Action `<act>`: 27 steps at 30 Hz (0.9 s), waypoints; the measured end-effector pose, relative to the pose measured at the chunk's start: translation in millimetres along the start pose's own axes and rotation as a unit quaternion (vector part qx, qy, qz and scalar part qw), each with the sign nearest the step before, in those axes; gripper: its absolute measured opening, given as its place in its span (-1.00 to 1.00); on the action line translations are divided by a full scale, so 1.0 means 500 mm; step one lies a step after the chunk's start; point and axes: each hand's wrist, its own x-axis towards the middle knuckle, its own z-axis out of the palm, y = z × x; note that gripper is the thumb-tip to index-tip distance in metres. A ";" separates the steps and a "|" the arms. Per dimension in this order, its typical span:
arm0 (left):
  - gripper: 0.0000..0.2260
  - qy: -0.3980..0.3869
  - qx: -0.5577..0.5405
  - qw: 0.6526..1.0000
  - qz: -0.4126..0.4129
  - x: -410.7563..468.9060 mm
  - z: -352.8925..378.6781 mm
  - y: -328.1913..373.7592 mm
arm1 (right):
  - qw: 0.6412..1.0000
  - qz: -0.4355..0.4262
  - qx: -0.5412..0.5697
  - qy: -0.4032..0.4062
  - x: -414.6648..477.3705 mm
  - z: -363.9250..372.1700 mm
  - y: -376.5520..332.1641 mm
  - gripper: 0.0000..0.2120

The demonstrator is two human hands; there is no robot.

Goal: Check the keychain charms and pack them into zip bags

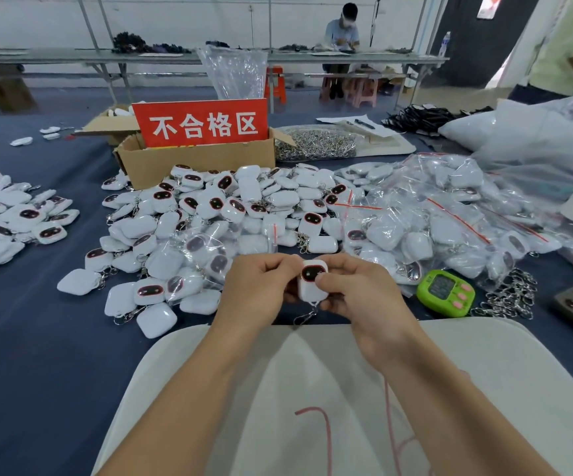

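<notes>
Both hands hold one white keychain charm [312, 280] with a dark, red-rimmed face, its metal chain [304, 317] hanging below. My left hand [261, 286] pinches its left side. My right hand [357, 290] grips the right side, thumb on the face. A big heap of loose charms [230, 207] lies just beyond on the blue table. Charms packed in clear zip bags with red seal strips are piled at the right [443, 218]. A few bagged charms [202, 255] lie left of my hands.
A cardboard box [196, 159] with a red sign stands behind the heap. A green timer [445, 292] and loose metal clasps [508, 297] lie to the right. Another pile of charms [10, 218] is at far left. A person in a light green top [570, 53] stands at the right edge.
</notes>
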 end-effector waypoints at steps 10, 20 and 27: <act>-0.80 -0.033 -0.002 0.999 -0.002 -0.011 -0.006 -0.001 | 1.000 -0.017 -0.014 0.015 -0.001 0.001 0.005 -0.86; -0.76 0.018 0.029 0.999 0.015 -0.008 -0.010 -0.004 | 0.995 -0.055 -0.078 0.009 0.005 0.003 0.010 -0.86; -0.82 0.036 0.042 0.998 0.016 -0.011 -0.007 0.000 | 0.990 -0.073 -0.117 0.002 -0.003 0.004 0.013 -0.76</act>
